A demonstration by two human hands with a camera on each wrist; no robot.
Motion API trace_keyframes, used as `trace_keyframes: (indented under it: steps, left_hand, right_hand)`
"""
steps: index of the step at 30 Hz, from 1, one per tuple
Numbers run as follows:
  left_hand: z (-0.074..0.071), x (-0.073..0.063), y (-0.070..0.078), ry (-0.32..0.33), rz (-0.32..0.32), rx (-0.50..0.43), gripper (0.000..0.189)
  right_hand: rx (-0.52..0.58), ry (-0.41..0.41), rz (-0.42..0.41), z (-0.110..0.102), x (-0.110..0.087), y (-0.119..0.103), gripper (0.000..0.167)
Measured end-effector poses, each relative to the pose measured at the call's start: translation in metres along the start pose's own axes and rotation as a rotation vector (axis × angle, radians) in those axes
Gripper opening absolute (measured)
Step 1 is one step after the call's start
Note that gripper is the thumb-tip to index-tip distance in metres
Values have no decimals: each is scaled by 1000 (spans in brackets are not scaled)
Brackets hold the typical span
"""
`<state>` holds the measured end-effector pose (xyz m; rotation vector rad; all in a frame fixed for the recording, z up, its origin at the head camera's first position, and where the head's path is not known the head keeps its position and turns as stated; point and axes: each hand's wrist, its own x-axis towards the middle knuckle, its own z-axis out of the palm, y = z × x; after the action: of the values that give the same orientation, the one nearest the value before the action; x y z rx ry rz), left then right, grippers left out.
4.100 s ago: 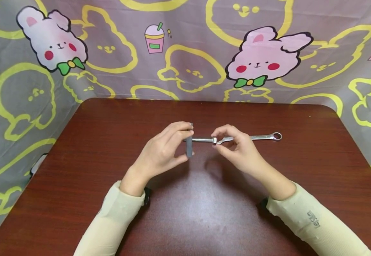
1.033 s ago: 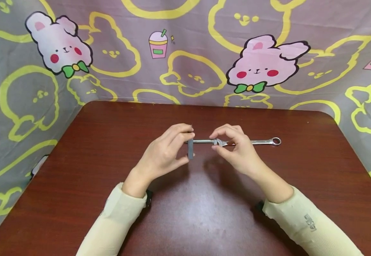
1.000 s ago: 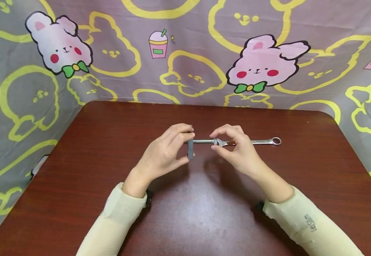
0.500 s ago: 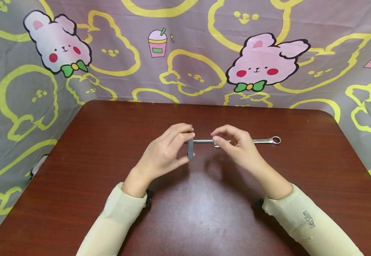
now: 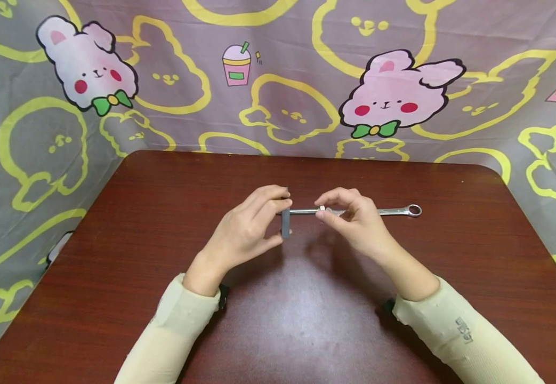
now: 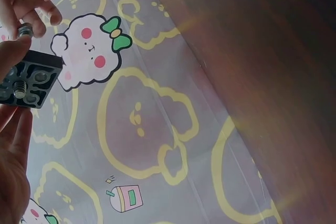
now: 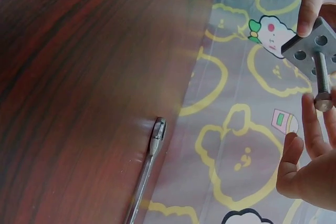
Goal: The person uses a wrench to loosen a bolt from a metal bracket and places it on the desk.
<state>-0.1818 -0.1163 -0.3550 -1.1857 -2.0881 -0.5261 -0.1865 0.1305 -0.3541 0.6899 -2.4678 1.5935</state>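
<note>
The right grip (image 5: 360, 220), its fingertips drawn nearly together, pinches a bolt (image 5: 303, 212) by its head; the left grip (image 5: 243, 228), spread wider, holds the gray plate (image 5: 285, 224) it runs through, above mid-desk (image 5: 138, 240). A wrench (image 5: 393, 212) lies just beyond the right grip, ring end right. A patterned curtain (image 5: 306, 48) hangs at the far side.

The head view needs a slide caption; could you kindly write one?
Left hand gripping a gray plate, right hand at the head of its protruding bolt, a wrench lying on the table.
</note>
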Motion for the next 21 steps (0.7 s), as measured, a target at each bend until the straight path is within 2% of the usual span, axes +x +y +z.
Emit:
trace_keyframes:
  steps: [6,10,14,21]
  left_hand:
    - [0,0,0,-5,-6,-7,55]
    - [0,0,0,-6,-6,-9,54]
    - [0,0,0,-4,-9,-11,55]
    - [0,0,-1,13,-4,-19,58]
  right_hand:
    - [-11,3,-81,3,-2,-1,20]
    - [-9,8,-101,4,-2,0,21]
    - [-10,13,-72,2,-2,2,21]
    - [7,10,39,-4,-4,5,14]
